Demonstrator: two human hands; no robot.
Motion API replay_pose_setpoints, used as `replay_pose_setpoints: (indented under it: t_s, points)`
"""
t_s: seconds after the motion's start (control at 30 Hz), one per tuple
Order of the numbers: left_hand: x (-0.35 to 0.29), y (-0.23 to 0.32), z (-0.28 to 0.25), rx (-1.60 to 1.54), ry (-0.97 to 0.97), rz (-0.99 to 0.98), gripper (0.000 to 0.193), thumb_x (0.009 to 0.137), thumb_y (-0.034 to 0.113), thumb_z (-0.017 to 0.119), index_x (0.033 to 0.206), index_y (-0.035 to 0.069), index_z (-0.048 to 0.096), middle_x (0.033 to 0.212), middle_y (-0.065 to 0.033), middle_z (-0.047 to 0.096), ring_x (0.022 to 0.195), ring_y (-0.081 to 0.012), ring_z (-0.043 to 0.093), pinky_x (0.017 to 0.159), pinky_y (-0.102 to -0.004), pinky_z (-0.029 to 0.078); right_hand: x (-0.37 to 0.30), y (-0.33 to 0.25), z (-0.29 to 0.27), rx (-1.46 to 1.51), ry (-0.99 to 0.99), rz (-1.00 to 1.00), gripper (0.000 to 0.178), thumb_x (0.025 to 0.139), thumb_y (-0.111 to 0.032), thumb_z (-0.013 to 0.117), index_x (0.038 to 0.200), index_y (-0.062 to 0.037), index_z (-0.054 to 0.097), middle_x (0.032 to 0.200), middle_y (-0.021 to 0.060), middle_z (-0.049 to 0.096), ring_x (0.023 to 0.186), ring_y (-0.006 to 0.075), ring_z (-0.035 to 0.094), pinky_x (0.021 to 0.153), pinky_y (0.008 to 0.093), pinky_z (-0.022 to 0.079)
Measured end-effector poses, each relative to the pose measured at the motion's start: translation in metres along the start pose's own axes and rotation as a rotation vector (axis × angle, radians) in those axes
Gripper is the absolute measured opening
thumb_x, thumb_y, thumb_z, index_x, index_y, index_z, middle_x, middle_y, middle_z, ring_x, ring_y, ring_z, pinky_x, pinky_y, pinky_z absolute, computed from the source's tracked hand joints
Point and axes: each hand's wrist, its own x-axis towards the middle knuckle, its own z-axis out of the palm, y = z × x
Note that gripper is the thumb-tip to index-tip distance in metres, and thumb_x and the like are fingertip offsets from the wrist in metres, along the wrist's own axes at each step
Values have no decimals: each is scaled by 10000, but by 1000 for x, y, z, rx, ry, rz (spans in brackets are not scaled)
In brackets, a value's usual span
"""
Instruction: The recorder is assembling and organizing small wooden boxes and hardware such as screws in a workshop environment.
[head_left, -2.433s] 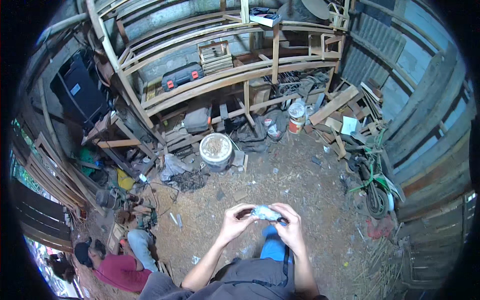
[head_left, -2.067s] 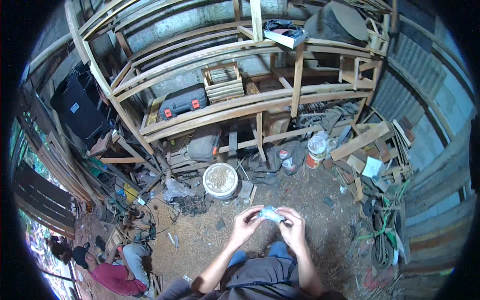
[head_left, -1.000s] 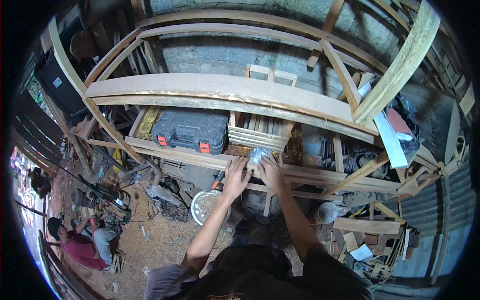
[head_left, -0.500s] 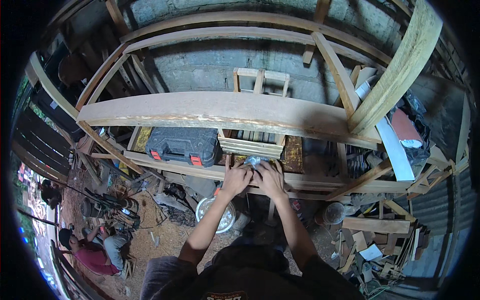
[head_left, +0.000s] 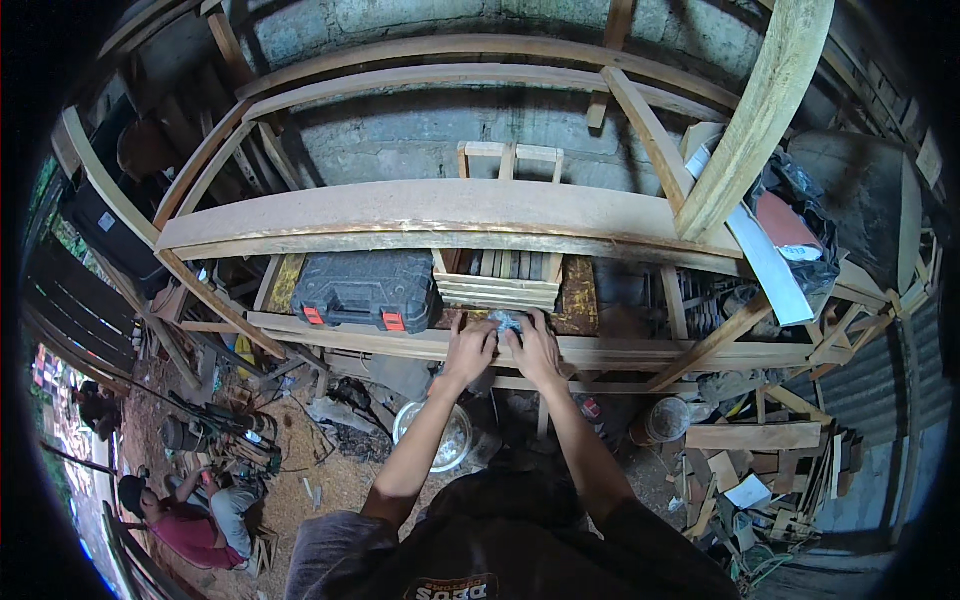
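Both my hands are at the front edge of a wooden bench (head_left: 420,345), close together in front of a small slatted wooden crate (head_left: 497,293). Between them lies a small, shiny, bluish clear plastic packet (head_left: 506,320); its contents are too small to make out. My left hand (head_left: 469,350) has its fingers bent and closed at the packet's left side. Around its right side close the fingers of my right hand (head_left: 534,353), the forefinger reaching up toward the crate. Several thin strips stand inside the crate.
A black tool case (head_left: 366,290) with red latches stands left of the crate. A thick plank shelf (head_left: 420,215) crosses above the bench. A slanting post (head_left: 755,125) rises at right. Below are a white bucket (head_left: 450,440) and wood scraps (head_left: 755,437). Another person (head_left: 190,520) sits lower left.
My hands have moved slightly apart, showing more of the plastic packet between them. The view has shifted a little, so the post and shelf sit further left.
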Motion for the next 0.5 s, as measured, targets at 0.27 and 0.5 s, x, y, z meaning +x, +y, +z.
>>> replay_pose_setpoints:
  t_s: [0.27, 0.5]
  points:
    - [-13, 8, -20, -48, 127, 64, 391, 918, 118, 563, 1291, 47, 657, 1277, -177, 673, 1298, -289, 562, 1246, -546, 177, 18, -17, 16, -80, -29, 101, 427, 854, -234, 752, 1229, -68, 632, 1160, 214, 621, 1019, 451, 641, 867, 524, 526]
    - [-45, 4, -39, 57, 320, 46, 376, 902, 84, 603, 1271, 81, 673, 1436, -146, 567, 1422, -336, 433, 1240, -563, 166, 18, -18, 9, -346, 6, 127, 339, 871, -317, 722, 1098, -67, 744, 1134, 258, 663, 1043, 446, 662, 870, 521, 533]
